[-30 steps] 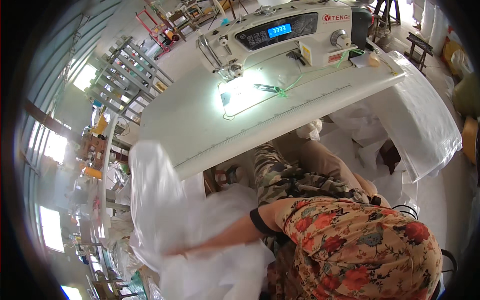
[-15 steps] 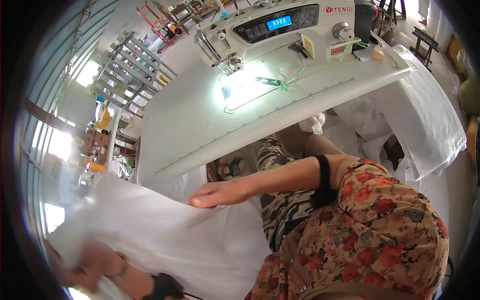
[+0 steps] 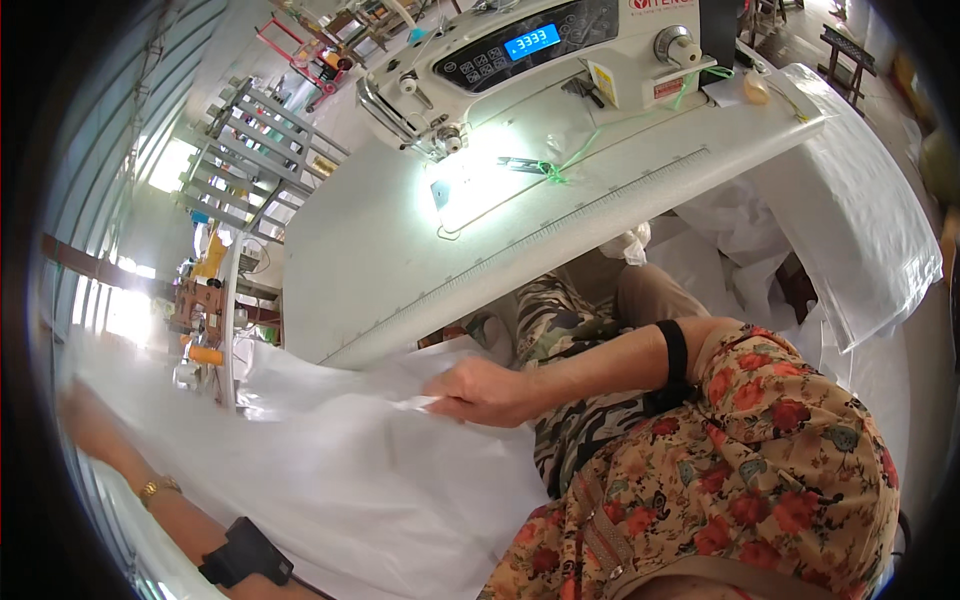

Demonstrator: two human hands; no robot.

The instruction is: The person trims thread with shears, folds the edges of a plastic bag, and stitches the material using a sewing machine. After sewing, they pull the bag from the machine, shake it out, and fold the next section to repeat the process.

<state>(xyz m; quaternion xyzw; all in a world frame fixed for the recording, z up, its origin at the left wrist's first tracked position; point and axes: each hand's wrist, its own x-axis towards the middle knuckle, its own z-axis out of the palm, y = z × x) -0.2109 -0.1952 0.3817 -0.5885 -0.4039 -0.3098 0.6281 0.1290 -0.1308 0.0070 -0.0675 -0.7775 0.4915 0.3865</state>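
Hands, two, gripping one white sheet [image 3: 330, 470].

Left hand [image 3: 85, 425]: my arm stretches far out to my left, the hand blurred at the picture's edge, its grip unclear.
Right hand [image 3: 485, 392]: my forearm lies across my lap, fingers pinched together, knuckles up.

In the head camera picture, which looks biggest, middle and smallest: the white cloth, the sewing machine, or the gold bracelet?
1. Big white cloth sheet, though it lies nearest the camera.
2. White sewing machine.
3. Thin gold bracelet.
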